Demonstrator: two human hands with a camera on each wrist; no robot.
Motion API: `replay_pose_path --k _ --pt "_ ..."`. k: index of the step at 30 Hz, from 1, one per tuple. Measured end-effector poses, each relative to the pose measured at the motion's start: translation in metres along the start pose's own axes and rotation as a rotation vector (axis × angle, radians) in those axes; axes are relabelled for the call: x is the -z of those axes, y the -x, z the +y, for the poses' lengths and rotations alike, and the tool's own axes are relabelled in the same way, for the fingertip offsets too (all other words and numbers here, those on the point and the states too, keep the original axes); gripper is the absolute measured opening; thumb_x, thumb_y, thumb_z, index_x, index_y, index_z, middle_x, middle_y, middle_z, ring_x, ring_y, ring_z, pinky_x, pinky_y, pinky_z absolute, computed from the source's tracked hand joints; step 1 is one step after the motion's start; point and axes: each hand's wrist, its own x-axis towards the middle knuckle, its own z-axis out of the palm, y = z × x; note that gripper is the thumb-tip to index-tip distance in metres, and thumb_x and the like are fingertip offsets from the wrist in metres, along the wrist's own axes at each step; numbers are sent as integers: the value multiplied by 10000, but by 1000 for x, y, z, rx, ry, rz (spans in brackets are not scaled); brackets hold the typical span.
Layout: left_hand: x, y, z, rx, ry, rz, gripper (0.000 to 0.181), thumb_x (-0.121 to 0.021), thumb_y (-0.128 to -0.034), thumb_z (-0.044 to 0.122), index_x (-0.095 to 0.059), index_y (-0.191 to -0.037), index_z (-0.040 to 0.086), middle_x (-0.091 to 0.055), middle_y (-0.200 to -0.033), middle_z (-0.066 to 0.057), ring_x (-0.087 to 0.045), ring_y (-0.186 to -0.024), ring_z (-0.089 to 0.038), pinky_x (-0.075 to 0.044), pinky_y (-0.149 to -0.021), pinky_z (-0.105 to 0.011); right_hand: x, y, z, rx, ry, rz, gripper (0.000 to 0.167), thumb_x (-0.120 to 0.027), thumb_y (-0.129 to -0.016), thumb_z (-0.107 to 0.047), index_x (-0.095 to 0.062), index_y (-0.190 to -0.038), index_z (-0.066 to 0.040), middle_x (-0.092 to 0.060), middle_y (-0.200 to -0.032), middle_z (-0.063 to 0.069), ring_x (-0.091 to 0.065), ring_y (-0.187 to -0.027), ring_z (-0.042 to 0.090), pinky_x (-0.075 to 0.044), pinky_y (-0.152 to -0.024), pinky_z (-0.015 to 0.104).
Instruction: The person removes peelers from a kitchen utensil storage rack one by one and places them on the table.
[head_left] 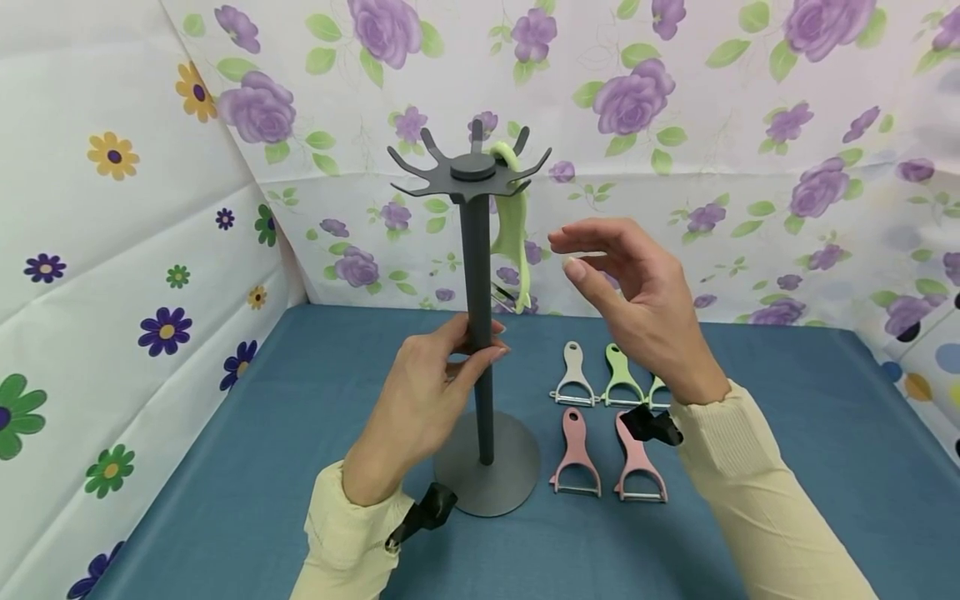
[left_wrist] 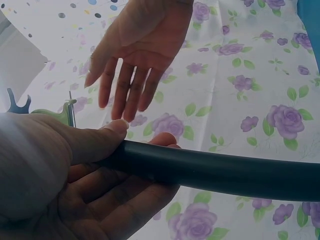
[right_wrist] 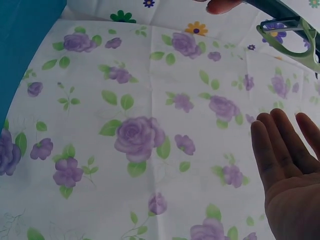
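Observation:
A dark grey utensil stand (head_left: 476,250) with a round base and a ring of hooks on top stands upright on the table. My left hand (head_left: 420,400) grips its pole (left_wrist: 225,170) partway up, thumb on one side and fingers round the other. One light green peeler (head_left: 512,225) hangs by its handle from a hook on the right side of the stand, blade end down. To the right of that peeler, apart from it, my right hand (head_left: 637,292) is raised in the air, fingers extended, with nothing in it. The right wrist view shows the hanging peeler (right_wrist: 285,47) beyond the fingertips.
Right of the base lie a whitish peeler (head_left: 573,371), a green peeler (head_left: 618,371) and, partly hidden by the right arm, another green peeler (head_left: 658,392). Nearer me are two pink peelers (head_left: 574,437). A blue cloth (head_left: 300,433) covers the table; flowered sheets (head_left: 675,183) hang behind.

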Motion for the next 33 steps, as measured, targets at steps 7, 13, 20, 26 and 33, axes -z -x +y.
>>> replay_pose_path --k 7,13,20,26,33 --pt "1 0 0 0 -6 1 190 -625 -1030 217 -668 -1196 135 -767 -1077 14 -740 -999 -100 -633 -857 -337 -4 -4 -4 20 -10 -16 343 -639 -1013 -115 -615 -1353 -78 -667 -1307 98 -653 -1217 182 -516 -1059 287" --pt "1 0 -1 -3 -6 -3 192 -623 -1031 224 -668 -1197 138 -766 -1077 13 -742 -998 -102 -634 -849 -334 -8 -10 -7 13 -26 -44 399 -633 -1020 -133 -575 -1413 -105 -657 -1364 89 -627 -1278 193 -506 -1079 304" --pt "1 -1 -1 -7 -15 0 184 -627 -1029 215 -670 -1189 134 -767 -1071 10 -741 -992 -95 -636 -843 -338 -13 -17 -5 10 -11 -77 422 -602 -1043 -185 -551 -1457 -126 -631 -1409 56 -600 -1321 169 -500 -1104 319" --pt "1 -1 -1 -2 -23 2 185 -625 -1030 217 -671 -1189 136 -766 -1075 11 -741 -992 -99 -637 -843 -348 -19 -22 -5 16 -35 -78 430 -585 -1052 -204 -536 -1475 -140 -618 -1432 60 -593 -1334 177 -505 -1106 345" --pt "1 0 0 14 -11 -5 186 -622 -1032 220 -667 -1193 140 -764 -1075 14 -740 -995 -108 -636 -846 -352 -24 -25 -7 25 -55 -89 437 -567 -1062 -195 -516 -1491 -129 -597 -1456 74 -586 -1348 192 -493 -1124 366"
